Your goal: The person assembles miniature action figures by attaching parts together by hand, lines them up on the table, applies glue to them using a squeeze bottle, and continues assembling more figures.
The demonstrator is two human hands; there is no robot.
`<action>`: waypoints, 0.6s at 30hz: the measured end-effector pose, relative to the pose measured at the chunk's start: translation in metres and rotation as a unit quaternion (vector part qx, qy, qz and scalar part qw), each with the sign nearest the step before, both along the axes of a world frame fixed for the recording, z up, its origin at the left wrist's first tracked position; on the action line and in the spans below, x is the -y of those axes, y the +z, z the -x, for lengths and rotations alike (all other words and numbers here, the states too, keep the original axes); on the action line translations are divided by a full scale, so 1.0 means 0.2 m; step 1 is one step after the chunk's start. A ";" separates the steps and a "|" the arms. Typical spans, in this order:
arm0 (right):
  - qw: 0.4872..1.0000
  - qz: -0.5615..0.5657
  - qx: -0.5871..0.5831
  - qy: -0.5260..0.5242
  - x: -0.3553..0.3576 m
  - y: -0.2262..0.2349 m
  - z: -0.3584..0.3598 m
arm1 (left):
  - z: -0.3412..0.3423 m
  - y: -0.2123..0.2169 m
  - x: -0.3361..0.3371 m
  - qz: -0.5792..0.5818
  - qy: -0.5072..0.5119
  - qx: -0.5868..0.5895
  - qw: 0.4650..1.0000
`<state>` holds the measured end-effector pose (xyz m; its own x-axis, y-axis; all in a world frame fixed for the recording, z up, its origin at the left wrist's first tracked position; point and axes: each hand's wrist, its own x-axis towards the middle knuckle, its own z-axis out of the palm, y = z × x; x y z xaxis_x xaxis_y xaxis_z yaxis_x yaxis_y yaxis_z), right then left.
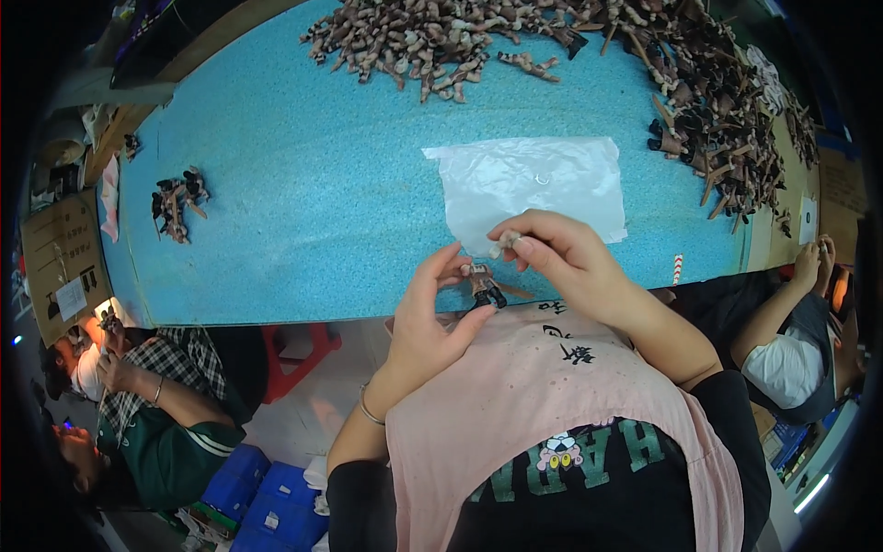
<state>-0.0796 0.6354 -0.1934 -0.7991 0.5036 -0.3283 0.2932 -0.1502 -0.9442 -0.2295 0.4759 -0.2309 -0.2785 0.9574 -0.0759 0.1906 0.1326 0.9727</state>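
Head view, small figure (483,285) pinched in left hand (432,313), right hand (561,258) just above

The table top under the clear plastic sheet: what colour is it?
The table top is speckled light blue, seen in the head view.

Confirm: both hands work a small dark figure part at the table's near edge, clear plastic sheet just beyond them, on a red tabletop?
Not quite: the tabletop is blue, not red. The head view shows the left hand and right hand on the small dark figure part, with the clear plastic sheet just beyond.
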 end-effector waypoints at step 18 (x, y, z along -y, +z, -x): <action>0.989 -0.125 -0.040 0.062 0.12 -0.03 -0.01 | 0.00 0.03 -0.03 -0.003 -0.012 -0.057 0.998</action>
